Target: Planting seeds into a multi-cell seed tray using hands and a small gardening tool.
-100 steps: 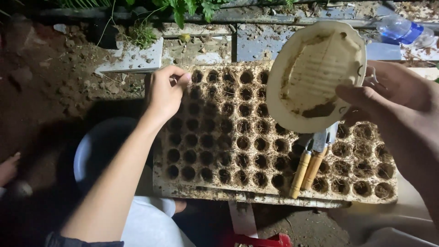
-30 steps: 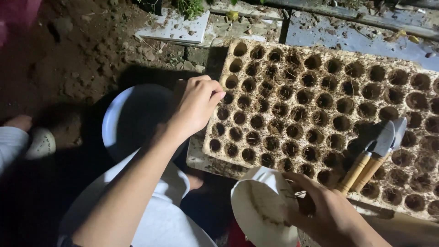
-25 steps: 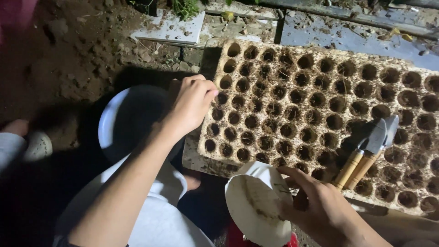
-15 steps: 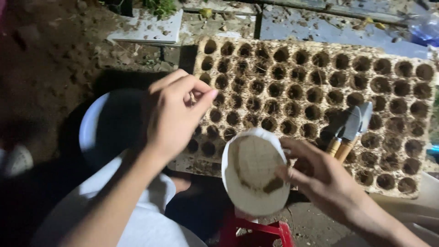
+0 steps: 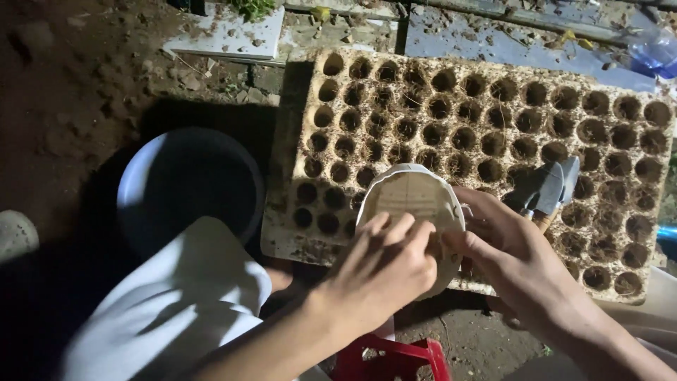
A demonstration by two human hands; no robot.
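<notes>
Centre of the frame, just below the middle: a shallow white dish (image 5: 416, 204) with a scalloped rim and streaks of dirt inside, tilted up toward the camera over the near edge of a soil-crusted seedling tray (image 5: 486, 113) full of round cells. Looks light and stiff, probably thin plastic or foam (cannot tell which), likely gritty rather than slick from the dried soil; rim apt to bend or crack under a hard squeeze, so best taken at the edge with thumb on one face and fingers on the other, as held here.

Right hand (image 5: 518, 264), lower right of centre: clamped on the dish's right rim, fingers (image 5: 469, 243) curled close together against the edge, thumb side hidden behind it.

Left hand (image 5: 384, 271), low centre: reaching into the dish's lower part, fingers (image 5: 398, 229) bunched, tips drawn together and touching the inner surface; whether anything small is pinched between them cannot be told.

Right of the dish, lying on the tray: two small garden trowels (image 5: 553, 187) with wooden handles, mostly hidden by the right hand. Left of the frame, on the bare earth: a dark round basin (image 5: 187, 187) with a pale rim. Bottom centre: a red stool or stand (image 5: 391, 356), partly seen. Lower left: pale trouser cloth (image 5: 166, 310) over a knee
</notes>
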